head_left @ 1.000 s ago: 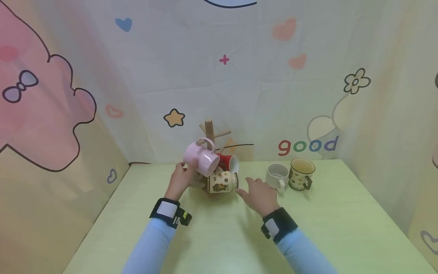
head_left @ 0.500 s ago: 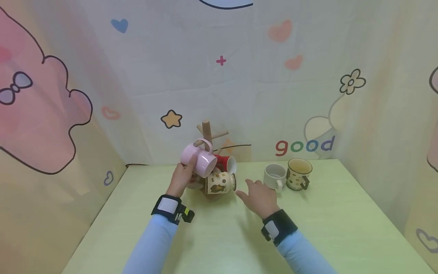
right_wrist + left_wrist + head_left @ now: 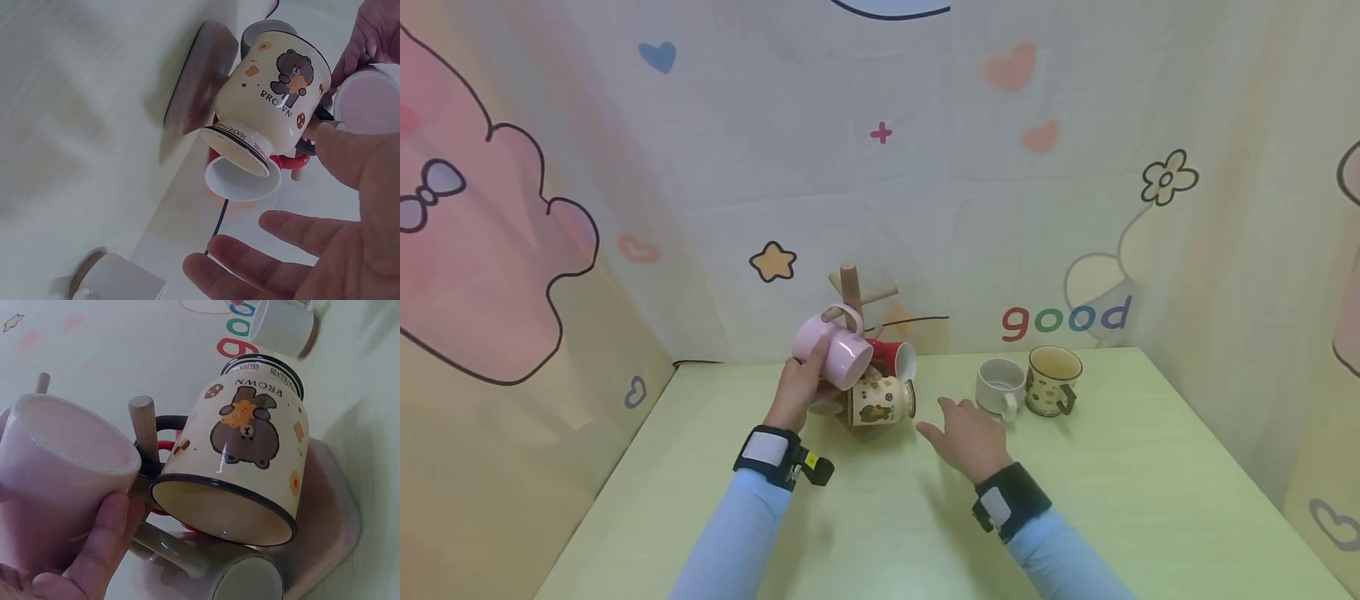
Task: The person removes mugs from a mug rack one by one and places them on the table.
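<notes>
The pale pink mug is glossy and straight-sided, tilted on its side on the wooden mug tree, its looped handle uppermost with a peg showing at the loop. The left hand grips this mug from its lower side, the thumb lying along the wall. The right hand holds nothing; its fingers and thumb are spread apart near the cream bear mug, which lies sideways on the tree below the pink one. Behind them a red mug with a white inside also sits on the tree. On the pale green table, to the right, a white mug and a patterned cream mug with a brown handle stand upright, side by side. The left wrist view gives what the head view hides: a fingertip pressed to the pink wall close to one round end, the bear mug's wide, dark-rimmed end, and a greyish mug beneath it beside the wooden base. Whether that pink end is the mouth or the bottom, I cannot tell. From the opposite side, the right wrist view shows the bear mug's narrower, banded end, the word BROWN under the bear, and the red mug's white opening, with the right hand's straight fingers in front. Only the head view takes in the patterned mug clearly and the whole "good" lettering on the backdrop.
</notes>
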{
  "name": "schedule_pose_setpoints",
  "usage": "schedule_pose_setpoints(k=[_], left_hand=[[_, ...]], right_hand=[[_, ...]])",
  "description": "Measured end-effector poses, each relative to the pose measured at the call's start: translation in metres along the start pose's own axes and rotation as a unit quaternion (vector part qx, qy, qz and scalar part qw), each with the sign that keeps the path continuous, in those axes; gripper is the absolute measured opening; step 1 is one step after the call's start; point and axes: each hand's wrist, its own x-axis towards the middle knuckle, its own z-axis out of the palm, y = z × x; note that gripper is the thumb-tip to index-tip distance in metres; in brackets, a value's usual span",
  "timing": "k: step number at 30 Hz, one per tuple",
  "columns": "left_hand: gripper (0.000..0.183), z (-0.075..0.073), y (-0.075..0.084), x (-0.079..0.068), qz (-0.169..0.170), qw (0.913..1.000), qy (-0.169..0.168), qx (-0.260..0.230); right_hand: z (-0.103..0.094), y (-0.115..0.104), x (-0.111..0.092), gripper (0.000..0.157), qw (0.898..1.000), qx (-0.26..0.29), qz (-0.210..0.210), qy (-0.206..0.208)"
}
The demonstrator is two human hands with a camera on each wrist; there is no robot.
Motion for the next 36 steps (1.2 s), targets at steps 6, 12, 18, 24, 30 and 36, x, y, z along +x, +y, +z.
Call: schedule_pose_setpoints(k=[6,12,18,24,30,36], left_hand=[[0.07,0.001,0.004,-0.004,-0.019,0.9998,0.0,-0.005],[0.068,0.001,0.007,-0.008,-0.019,0.9997,0.005,-0.016],[0.066,-0.002,0.01,-0.01,-0.006,0.9996,0.019,-0.018],[0.064,-0.008,0.012,-0.014,0.001,0.9996,0.018,-0.019],[0.064,-0.014,0.015,-0.022,0.006,0.9996,0.017,-0.024],[0.067,-0.017,0.016,-0.028,0.011,0.9995,0.014,-0.028]], right_hand=[[0.0,0.001,-0.003,0.059,1.0,0.012,0.008,-0.01],[0.002,0.005,-0.004,0.059,1.0,0.014,0.012,-0.011],[0.001,0.009,-0.007,0.059,1.0,0.014,0.007,0.0],[-0.001,0.008,-0.009,0.058,1.0,0.017,0.009,-0.001],[-0.001,0.008,-0.007,0.06,1.0,0.019,0.01,-0.001],[-0.001,0.012,-0.01,0.06,1.0,0.015,0.006,0.009]])
